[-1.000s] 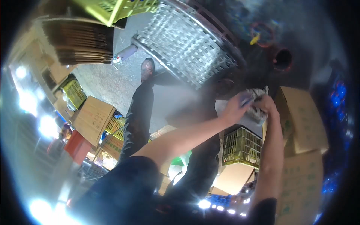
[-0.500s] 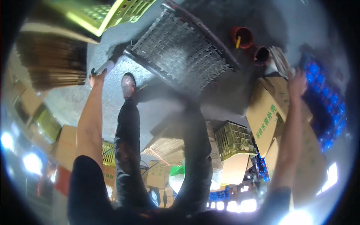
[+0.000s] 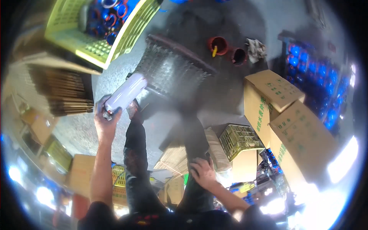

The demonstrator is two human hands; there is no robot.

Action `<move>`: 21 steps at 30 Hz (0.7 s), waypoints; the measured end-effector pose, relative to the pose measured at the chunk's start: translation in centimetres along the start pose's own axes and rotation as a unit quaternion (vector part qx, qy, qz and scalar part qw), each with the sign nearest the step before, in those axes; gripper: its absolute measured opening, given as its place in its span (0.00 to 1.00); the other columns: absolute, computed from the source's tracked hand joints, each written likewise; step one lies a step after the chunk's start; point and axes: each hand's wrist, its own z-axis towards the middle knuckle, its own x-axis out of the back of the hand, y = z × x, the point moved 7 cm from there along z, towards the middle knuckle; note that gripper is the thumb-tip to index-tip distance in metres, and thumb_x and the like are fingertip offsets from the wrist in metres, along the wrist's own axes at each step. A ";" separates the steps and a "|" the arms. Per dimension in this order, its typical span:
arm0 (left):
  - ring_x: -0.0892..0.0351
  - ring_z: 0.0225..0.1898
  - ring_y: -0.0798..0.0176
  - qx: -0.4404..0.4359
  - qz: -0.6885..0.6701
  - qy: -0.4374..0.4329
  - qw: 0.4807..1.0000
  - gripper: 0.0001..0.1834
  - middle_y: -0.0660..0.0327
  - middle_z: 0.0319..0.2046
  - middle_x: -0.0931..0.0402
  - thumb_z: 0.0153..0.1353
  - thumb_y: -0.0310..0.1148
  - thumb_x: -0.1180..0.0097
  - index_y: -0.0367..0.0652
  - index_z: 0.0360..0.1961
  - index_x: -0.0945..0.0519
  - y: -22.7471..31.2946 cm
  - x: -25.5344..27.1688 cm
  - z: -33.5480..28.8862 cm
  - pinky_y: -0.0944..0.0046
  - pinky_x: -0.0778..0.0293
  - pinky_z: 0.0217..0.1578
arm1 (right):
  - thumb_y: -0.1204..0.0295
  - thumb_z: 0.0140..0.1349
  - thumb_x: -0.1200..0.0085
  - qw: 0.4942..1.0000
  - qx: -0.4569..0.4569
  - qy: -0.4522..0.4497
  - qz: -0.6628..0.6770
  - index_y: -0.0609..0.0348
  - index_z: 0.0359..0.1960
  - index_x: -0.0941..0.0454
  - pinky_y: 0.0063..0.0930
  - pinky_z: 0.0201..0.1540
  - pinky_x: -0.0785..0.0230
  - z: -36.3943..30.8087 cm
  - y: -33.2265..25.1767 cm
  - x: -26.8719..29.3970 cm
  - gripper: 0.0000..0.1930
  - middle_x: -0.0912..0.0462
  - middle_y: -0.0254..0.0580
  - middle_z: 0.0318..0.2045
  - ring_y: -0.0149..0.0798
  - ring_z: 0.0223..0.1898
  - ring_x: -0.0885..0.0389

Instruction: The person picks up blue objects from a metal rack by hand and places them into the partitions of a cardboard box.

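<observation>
Above the grey floor, left of the dark mesh crate: one pale cylindrical roll, raised at arm's length, left hand fingers clenched round its lower end so the length tilts up and away. Right hand: fingers spread, released, flat on the knee, apparently for balance. Adjacent: yellow lattice crate, stacked cardboard boxes.

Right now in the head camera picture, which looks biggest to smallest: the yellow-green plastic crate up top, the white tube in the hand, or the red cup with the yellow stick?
1. Yellow-green plastic crate, biggest.
2. White tube in the left hand; it is nearer the camera, so it may look bigger than it really is.
3. Red cup, smallest.
</observation>
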 end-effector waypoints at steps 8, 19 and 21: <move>0.27 0.52 0.49 -0.342 0.273 -0.013 0.899 0.30 0.60 0.51 0.29 0.45 0.32 0.31 0.54 0.53 0.23 22.0 -22.0 11.4 0.52 0.26 0.48 | 0.67 0.52 0.42 0.993 -0.039 0.110 -0.004 0.53 0.36 0.19 0.50 0.58 0.38 0.2 2.6 1.6 0.10 0.16 0.36 0.38 0.40 0.47 0.23; 0.28 0.56 0.51 -0.290 0.397 -0.051 0.869 0.28 0.59 0.56 0.32 0.55 0.39 0.36 0.53 0.58 0.28 15.3 -35.5 18.3 0.50 0.24 0.48 | 0.74 0.47 0.42 0.972 -0.074 0.193 0.109 0.53 0.30 0.20 0.43 0.53 0.33 -0.6 6.4 2.8 0.07 0.17 0.36 0.34 0.41 0.42 0.21; 0.27 0.54 0.47 -0.333 0.422 -0.119 0.835 0.29 0.56 0.54 0.28 0.59 0.49 0.42 0.46 0.57 0.27 13.8 -34.4 16.8 0.48 0.26 0.49 | 0.74 0.47 0.42 0.969 -0.074 0.206 0.110 0.53 0.30 0.20 0.43 0.52 0.33 -0.7 6.2 2.4 0.07 0.17 0.36 0.34 0.41 0.42 0.21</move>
